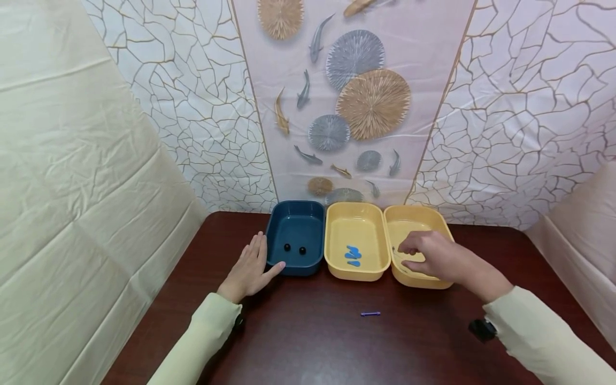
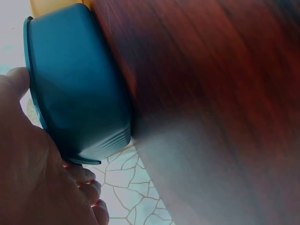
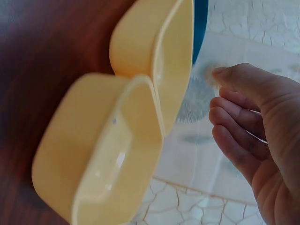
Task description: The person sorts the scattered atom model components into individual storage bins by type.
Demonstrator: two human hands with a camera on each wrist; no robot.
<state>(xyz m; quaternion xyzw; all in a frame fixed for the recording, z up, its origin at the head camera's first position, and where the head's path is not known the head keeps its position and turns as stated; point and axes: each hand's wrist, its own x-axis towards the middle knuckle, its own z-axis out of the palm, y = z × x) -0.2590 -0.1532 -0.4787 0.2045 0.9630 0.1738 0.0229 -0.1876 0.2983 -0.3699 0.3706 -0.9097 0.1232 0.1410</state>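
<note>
Three tubs stand in a row as we steady the blue tub (image 1: 295,238) with our flat left hand (image 1: 250,270) and curl our right hand (image 1: 433,259) into the right yellow tub (image 1: 417,219), apparently picking something unseen, so next comes a clean lift.

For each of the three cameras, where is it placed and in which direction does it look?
Head: looks forward and down at the table, three bins, both hands and sleeves.
Left wrist: beside the left hand, facing the blue bin wall.
Right wrist: by the right hand, facing the two yellow bins from the side.
Shared: the blue bin shows in head and left wrist views.
</note>
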